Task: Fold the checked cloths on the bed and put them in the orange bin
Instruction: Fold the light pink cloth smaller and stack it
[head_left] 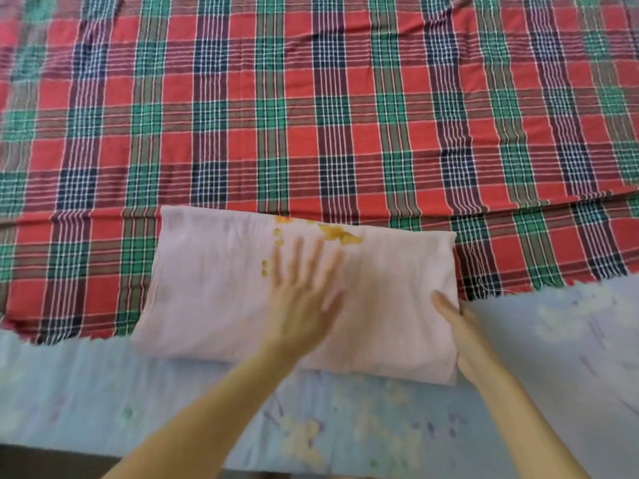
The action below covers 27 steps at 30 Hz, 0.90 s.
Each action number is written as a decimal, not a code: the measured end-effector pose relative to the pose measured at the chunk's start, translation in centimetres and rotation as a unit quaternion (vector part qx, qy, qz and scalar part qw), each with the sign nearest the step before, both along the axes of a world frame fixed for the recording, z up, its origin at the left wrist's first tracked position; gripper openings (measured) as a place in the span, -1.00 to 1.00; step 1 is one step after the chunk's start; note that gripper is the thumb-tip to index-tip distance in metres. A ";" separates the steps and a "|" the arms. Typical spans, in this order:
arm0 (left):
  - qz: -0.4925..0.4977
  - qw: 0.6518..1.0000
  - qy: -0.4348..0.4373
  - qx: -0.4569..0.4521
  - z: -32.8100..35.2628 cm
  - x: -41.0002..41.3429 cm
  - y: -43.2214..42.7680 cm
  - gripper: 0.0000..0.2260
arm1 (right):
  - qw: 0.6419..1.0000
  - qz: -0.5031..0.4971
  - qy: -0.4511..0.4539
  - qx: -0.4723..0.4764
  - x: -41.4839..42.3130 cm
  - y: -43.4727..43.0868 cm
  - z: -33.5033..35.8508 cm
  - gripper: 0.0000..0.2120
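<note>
Cloth [311,115], checked in red, green and navy, one by our count, lies spread flat on the bed. It reaches away beyond the fingertips of both hands and out to either side of them. Under our fingers, straddling its near edge, sits one folded pink cloth [214,288] with yellow flower prints. Our left hand [301,305] presses it flat, fingers straight and fanned, blurred. Our right hand [463,340] pinches its right edge, thumb on top and the other fingers tucked out of sight beneath. Behind the wrists, one pale blue flowered sheet [103,392] covers the bed.
</note>
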<state>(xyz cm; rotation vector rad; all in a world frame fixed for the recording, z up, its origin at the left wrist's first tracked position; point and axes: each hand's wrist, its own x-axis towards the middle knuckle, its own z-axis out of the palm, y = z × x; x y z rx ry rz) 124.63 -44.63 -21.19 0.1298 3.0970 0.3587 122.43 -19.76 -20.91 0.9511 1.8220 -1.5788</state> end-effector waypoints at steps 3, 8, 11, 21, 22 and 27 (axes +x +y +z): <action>-0.015 0.998 -0.056 0.016 -3.1 -2.7 4.3 -0.45 | 0.999 -0.005 -0.014 -0.043 -0.9 0.0 -0.1 -0.32; -0.018 0.993 -0.115 -0.001 -6.6 -3.5 4.4 -0.45 | 0.998 -0.014 0.010 -0.066 -1.5 -1.0 1.4 -0.44; -0.025 0.992 -0.108 0.063 -4.5 -3.5 3.6 -0.47 | 0.996 0.031 0.073 -0.050 -1.4 -3.5 4.7 -0.48; 0.501 0.590 -0.116 0.623 1.8 3.8 -11.2 -0.79 | 0.856 0.413 0.154 0.270 0.3 -24.0 6.9 -0.15; 0.507 0.587 -0.129 0.618 1.6 4.2 -11.7 -0.78 | 0.846 0.429 0.133 0.289 0.3 -25.5 5.2 -0.16; 0.467 0.711 -0.115 0.513 1.4 5.3 -10.1 -0.83 | 0.831 0.451 0.112 0.307 0.9 -28.1 1.1 -0.22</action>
